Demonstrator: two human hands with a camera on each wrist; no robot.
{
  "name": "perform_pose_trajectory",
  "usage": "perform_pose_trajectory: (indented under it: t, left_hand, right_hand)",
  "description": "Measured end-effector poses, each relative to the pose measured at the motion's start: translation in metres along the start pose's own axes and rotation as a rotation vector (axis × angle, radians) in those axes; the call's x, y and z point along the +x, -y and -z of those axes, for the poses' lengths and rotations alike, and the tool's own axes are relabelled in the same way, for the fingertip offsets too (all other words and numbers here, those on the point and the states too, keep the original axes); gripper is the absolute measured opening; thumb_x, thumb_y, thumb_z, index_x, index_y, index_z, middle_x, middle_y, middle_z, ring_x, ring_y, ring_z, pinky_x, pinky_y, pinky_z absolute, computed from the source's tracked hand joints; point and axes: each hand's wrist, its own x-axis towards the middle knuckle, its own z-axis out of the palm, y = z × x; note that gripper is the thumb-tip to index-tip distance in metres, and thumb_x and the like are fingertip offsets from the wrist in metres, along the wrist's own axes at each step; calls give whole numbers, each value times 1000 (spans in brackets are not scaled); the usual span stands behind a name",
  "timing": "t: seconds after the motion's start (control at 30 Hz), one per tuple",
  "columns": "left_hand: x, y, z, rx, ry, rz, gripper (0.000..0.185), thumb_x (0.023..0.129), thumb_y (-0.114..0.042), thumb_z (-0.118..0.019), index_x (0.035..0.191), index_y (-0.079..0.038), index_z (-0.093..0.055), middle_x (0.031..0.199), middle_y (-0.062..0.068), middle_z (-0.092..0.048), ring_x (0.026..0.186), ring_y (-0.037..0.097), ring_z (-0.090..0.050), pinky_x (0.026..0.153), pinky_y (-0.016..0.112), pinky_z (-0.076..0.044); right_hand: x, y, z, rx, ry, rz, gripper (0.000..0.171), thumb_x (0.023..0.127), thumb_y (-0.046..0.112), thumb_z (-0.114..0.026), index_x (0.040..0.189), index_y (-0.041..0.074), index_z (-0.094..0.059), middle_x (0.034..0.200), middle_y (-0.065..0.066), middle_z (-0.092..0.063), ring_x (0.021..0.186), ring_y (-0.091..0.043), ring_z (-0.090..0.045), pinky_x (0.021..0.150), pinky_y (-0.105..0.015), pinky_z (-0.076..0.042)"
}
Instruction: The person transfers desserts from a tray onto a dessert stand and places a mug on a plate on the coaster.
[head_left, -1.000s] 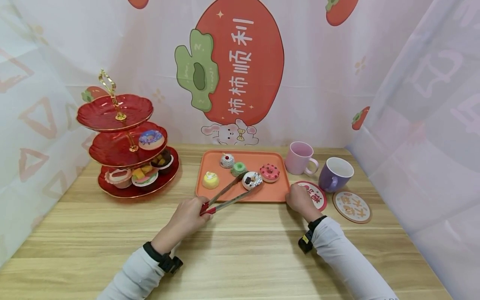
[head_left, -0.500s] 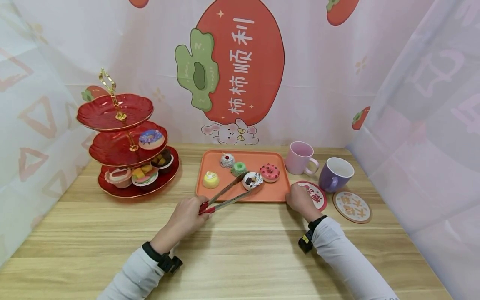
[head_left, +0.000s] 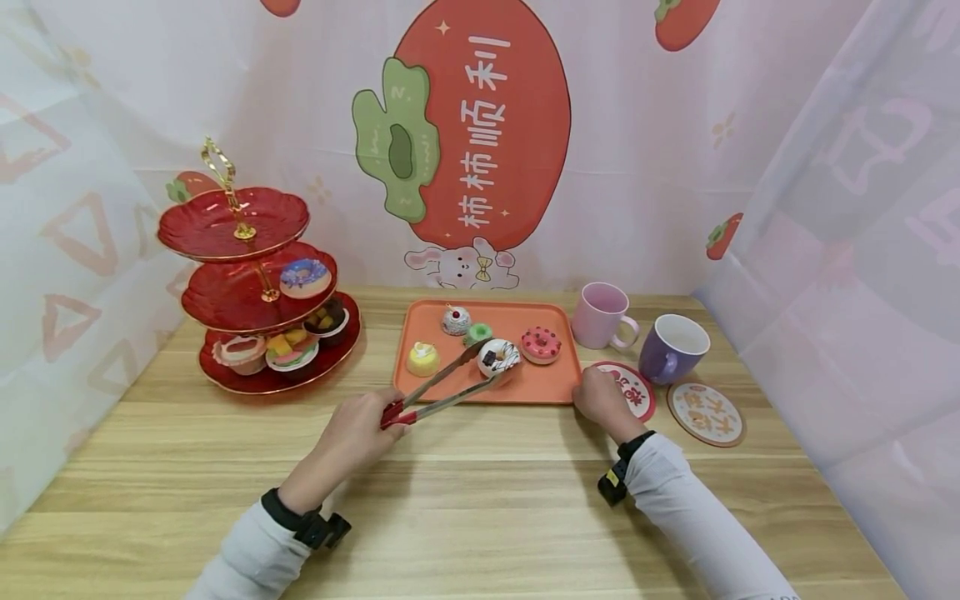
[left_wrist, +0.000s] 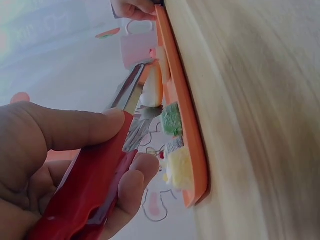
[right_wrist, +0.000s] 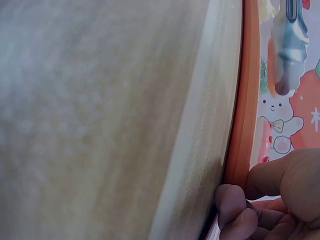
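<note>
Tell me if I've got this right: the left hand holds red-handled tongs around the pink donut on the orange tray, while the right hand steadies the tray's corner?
Not quite. In the head view the tongs in the left hand close on the white donut with chocolate bits; the pink donut sits untouched beside it. The right hand does hold the orange tray at its corner.

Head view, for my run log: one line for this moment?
left hand: grips tongs | tongs: clamp white donut | right hand: holds tray edge

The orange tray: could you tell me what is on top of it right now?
On the orange tray sit a yellow cake, a cherry-topped cake, a pink donut and a green cake, partly hidden behind the white donut gripped by the tongs.
</note>
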Motion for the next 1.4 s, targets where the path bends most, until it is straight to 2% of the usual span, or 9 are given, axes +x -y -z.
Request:
perform_pose_trajectory:
  t: [0.3,0.53,0.83,1.13,1.4]
  left_hand:
    - [-11,8,20,-10,19,12,35,76,-12,-76,108,-1,-65,79,3,-60,67,18,-50,56,32,-39]
    - [-23,21,38,-1,-9,18,37,77,-14,-76,109,0,-65,80,4,-61,66,19,-50,55,32,-39]
    - [-37,34,60,26,-52,45,39,75,-16,-77,107,3,-65,83,7,-63,69,21,-52,56,34,-40]
    - [-50,37,81,40,-65,96,42,76,-21,-77,108,3,-64,79,4,-61,64,19,-49,52,33,-37]
    - [-62,40,101,70,-93,124,45,79,-21,-73,113,5,-59,77,6,-60,60,19,-48,49,32,-36]
  right_hand:
    - [-1,1,0,2,13,-9,13,84,0,-51,72,-1,-56,63,-9,-47,56,-23,-48,52,-31,-37]
    - [-2,1,1,1,10,-4,14,84,-1,-51,70,-1,-56,61,-8,-46,56,-23,-47,52,-31,-36]
    - [-4,0,0,-36,-70,66,17,78,-3,-50,62,1,-52,61,-11,-50,59,-27,-51,57,-43,-43]
    - [-3,0,0,-10,-43,35,13,79,-2,-50,67,0,-54,63,-11,-49,60,-25,-48,56,-39,-41]
    - [-4,0,1,-9,-36,41,14,79,-2,-50,67,0,-54,62,-10,-49,59,-25,-47,55,-38,-41]
